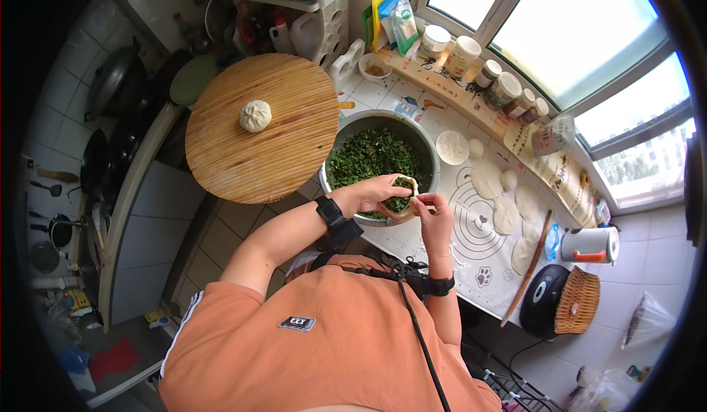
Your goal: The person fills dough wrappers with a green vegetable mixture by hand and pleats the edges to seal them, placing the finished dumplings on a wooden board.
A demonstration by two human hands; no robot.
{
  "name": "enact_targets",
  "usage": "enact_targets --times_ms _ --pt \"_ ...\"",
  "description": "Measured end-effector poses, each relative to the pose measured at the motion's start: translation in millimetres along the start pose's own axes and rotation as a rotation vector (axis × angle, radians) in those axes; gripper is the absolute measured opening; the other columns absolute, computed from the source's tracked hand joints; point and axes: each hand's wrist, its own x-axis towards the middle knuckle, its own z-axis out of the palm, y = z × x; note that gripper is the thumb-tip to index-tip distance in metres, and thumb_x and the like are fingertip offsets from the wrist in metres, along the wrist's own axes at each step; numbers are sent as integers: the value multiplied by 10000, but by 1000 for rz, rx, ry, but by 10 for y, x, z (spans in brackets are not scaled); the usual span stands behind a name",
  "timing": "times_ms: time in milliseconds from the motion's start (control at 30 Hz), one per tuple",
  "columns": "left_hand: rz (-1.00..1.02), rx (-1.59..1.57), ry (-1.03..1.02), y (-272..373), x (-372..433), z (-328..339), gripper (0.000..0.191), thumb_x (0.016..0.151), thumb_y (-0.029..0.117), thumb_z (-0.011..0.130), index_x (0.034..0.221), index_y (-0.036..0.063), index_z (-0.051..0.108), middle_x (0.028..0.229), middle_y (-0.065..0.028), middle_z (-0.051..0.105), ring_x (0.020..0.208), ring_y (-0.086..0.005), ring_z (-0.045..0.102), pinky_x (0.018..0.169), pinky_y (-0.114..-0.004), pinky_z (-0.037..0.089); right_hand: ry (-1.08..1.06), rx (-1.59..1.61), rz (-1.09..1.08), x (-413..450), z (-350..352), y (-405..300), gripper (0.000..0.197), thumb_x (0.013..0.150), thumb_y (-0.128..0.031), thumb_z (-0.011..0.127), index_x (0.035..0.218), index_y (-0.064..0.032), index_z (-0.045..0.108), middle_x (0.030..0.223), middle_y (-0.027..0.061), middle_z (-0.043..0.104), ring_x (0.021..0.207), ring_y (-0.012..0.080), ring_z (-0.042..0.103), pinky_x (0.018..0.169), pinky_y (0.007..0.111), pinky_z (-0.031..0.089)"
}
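A round dough wrapper (413, 181) with chopped green filling inside is cupped in my left hand (375, 194), the thumb pressing into the filling. My right hand (435, 211) pinches the wrapper's edge between thumb and fingertips. Both hands are over the near rim of a large metal basin (426, 144), which contains chopped leafy green filling (370, 155). To the left, one pleated bun (255, 116) sits on a round bamboo board (265, 163).
On the counter's patterned mat (478, 252) lie several flat dough wrappers (488, 180), dough balls (508, 179), a bowl of flour (452, 147) and a wooden rolling pin (527, 271). Jars (502, 90) line the window ledge. An electric kettle (588, 245) stands far right.
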Motion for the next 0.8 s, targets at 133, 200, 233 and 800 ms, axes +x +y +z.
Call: enact_targets --times_ms 133,200,233,800 --pt "-52 228 36 23 28 -14 414 987 237 633 1365 123 507 1292 -93 563 1182 -228 588 846 -438 602 6 44 70 -10 45 26 113 876 -41 743 959 6 683 845 64 692 749 118 667 646 256 546" --pt "-83 164 19 79 -9 -12 443 990 247 621 1397 127 494 1323 -98 546 1199 -235 576 857 -451 598 0 58 117 4 42 66 104 867 -30 743 937 7 676 874 78 666 747 135 658 631 269 541" --pt "-116 102 2 111 -42 -3 473 992 257 608 1430 130 481 1354 -102 529 1217 -242 564 869 -463 593 2 59 117 13 31 82 104 867 -30 743 937 7 676 874 78 666 747 135 658 631 269 541" --pt "-93 98 -49 186 -128 5 470 971 221 552 1436 162 517 1361 -78 526 1282 -245 504 913 -545 573 66 -106 -153 64 58 -66 127 843 -38 760 937 1 683 867 67 616 734 169 632 650 294 512"
